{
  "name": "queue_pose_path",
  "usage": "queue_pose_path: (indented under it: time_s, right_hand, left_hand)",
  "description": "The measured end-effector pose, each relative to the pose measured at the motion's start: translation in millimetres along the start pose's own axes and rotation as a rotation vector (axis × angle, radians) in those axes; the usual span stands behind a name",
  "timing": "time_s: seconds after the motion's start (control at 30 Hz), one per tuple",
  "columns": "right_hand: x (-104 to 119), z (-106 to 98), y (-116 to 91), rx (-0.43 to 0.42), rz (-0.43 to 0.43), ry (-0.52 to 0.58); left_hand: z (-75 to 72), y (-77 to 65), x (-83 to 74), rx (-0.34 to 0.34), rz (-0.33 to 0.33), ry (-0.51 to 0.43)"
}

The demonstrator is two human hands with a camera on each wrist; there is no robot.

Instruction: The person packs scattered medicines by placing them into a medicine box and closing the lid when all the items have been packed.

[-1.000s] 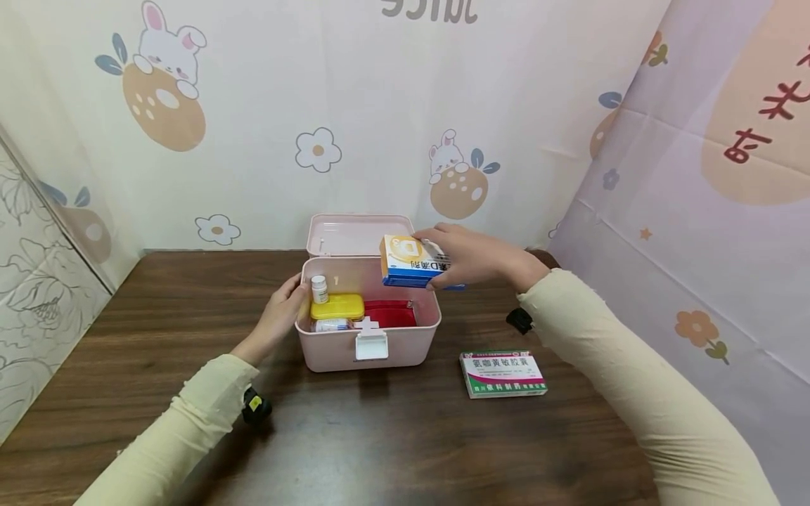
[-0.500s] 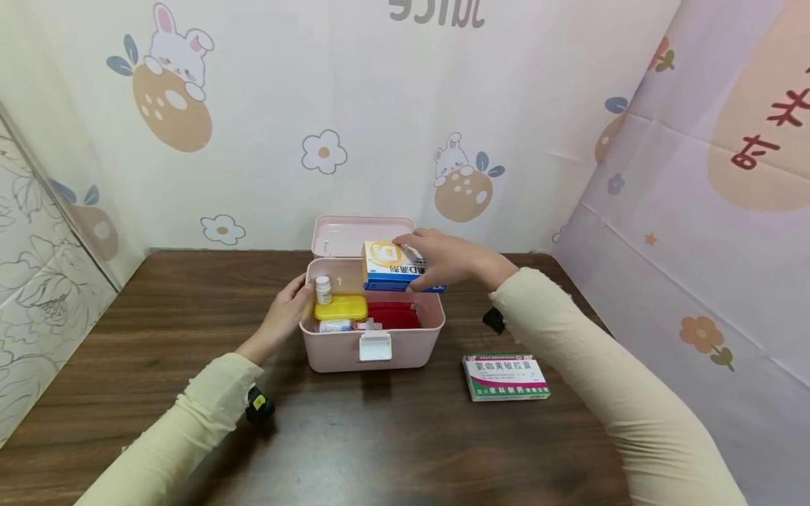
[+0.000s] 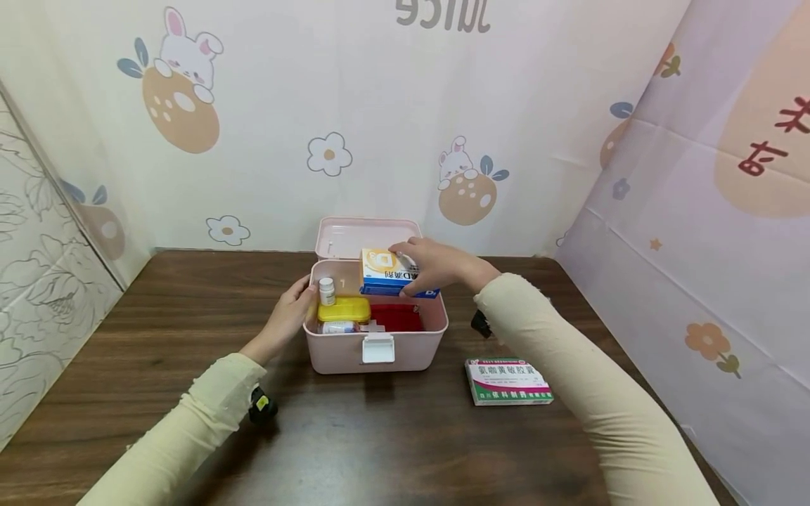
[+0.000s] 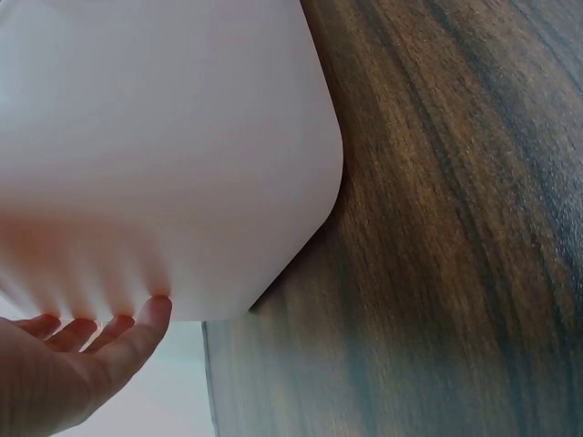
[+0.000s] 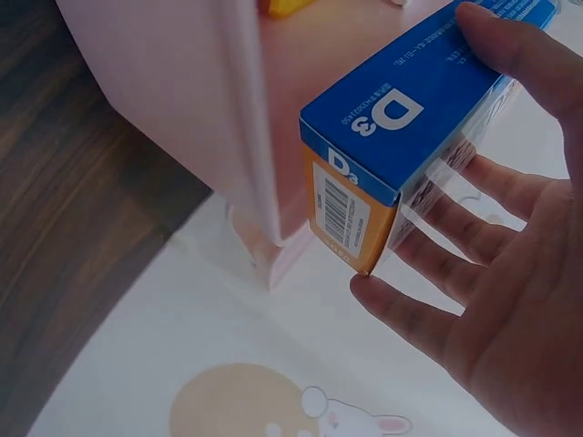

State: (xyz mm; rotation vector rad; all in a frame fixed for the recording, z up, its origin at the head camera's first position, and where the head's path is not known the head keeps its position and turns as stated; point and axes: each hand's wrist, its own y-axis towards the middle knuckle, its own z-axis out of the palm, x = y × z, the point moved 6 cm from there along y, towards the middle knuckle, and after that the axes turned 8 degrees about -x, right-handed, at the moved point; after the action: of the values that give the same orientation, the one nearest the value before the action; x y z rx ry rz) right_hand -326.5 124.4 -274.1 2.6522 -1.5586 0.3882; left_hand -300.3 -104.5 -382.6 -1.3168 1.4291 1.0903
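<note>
My right hand (image 3: 436, 266) pinches a blue, white and orange vitamin D drops box (image 3: 386, 273), thumb on the blue face (image 5: 383, 109) and fingers on the opposite side. In the head view that carton overlaps the back wall of a pink medicine box (image 3: 411, 351), above its right half. My left hand (image 3: 287, 316) touches the pink box's left side at the rim; in the left wrist view its fingertips (image 4: 157, 308) rest against the outer wall. Inside lie a white bottle (image 3: 326, 292), a yellow case (image 3: 344, 309), a red pouch (image 3: 397, 318) and a white-labelled item (image 3: 338, 327) at the front.
The pink lid (image 3: 367, 235) stands raised at the back, and a white latch (image 3: 378, 348) hangs at the front. A white and green capsule carton (image 3: 506, 383) lies on the wooden table (image 3: 354, 443), partly behind the right sleeve. A printed curtain (image 3: 266, 176) stands behind the table.
My right hand has carried the vitamin D drops box leftward and slightly down, over the pink box. My left hand has stayed at the pink box's side. The head view has shifted slightly.
</note>
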Motion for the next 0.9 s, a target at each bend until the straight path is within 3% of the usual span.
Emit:
queue_pose_path:
  time_s: [0.37, 0.63, 0.9]
  right_hand:
    - [-12, 22, 8, 0.042, 0.022, -0.007]
    - [-14, 29, 11, 0.078, 0.081, -0.034]
    - [-11, 34, 14, 0.069, 0.076, -0.061]
  left_hand:
    - [1.4, 1.5, 3.4, 0.006, -0.001, -0.019]
    - [0.2, 3.3, 3.6, 0.002, 0.006, -0.02]
    - [-0.7, 3.4, 4.3, 0.007, -0.006, -0.007]
